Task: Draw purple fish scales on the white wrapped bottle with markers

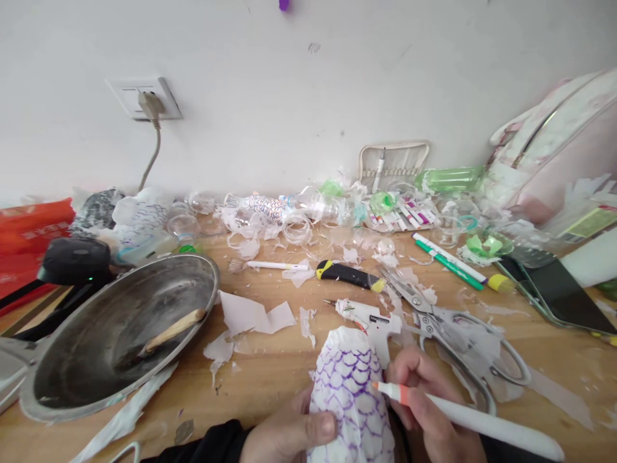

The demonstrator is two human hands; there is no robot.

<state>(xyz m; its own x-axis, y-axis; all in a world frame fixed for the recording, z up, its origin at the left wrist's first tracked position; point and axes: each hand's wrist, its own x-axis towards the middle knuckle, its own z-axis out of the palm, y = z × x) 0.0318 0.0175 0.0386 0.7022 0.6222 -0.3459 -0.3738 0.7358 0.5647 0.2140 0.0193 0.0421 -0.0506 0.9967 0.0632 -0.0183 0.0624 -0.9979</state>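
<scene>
Pale wall behind a wooden counter strewn with paper scraps and clear plastic. At far left, a red bag bears pale characters, too blurred to read. Next, a metal bowl contains a wooden-handled brush. Left hand: grips the side of a white, scaled form at the counter's near edge, thumb across its front. Purple outlines cover the form; colouring of these scales appears to be the step in hand, though no orange mark is discernible. Behind it lies a glue gun, its dark label too small to read. Right hand: pinches an orange-tipped marker, tip at the form's right edge; contact cannot be confirmed. The next stroke would call for a steady form and light pressure. Farther right: scissors, a green pen, and a phone.
</scene>
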